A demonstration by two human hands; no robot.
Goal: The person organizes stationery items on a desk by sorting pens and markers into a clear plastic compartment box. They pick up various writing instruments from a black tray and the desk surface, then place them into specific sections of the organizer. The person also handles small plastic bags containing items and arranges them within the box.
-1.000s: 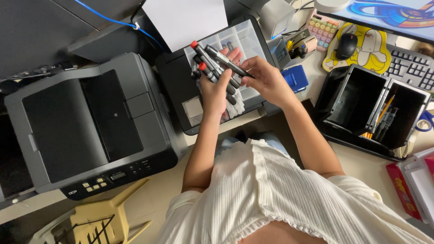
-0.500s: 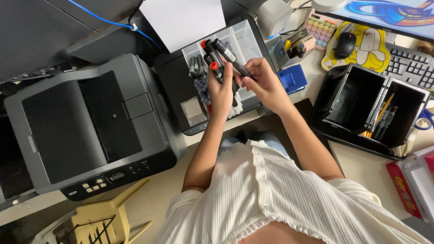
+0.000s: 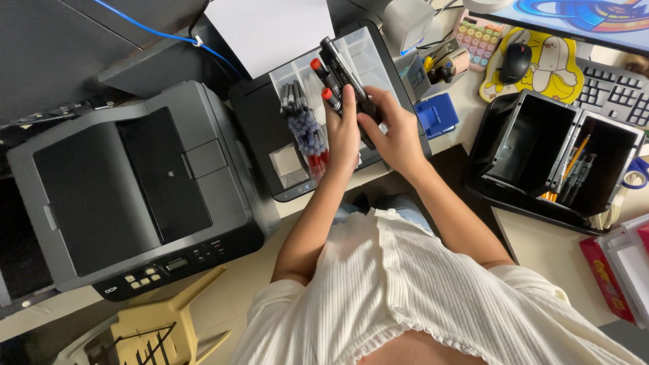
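Note:
My left hand (image 3: 343, 138) grips a bunch of black markers (image 3: 336, 76), two of them with red caps, pointing up and away over a clear compartment box (image 3: 365, 51). My right hand (image 3: 394, 128) is closed around the lower ends of the same bunch, right beside the left. The box sits on a black device (image 3: 260, 128). Its left compartments hold black pens (image 3: 291, 98) and blue and red pens (image 3: 309, 138).
A grey printer (image 3: 128, 189) stands at the left. White paper (image 3: 270, 27) lies behind the box. To the right are a blue object (image 3: 436, 111), black desk bins (image 3: 541, 145) with pencils, a mouse (image 3: 517, 64), a keyboard (image 3: 615, 91). A yellow stool (image 3: 149, 331) is below.
Both hands have shifted right and slightly away with the markers. The bunch has turned more upright, and the pens in the box's left compartments are now uncovered.

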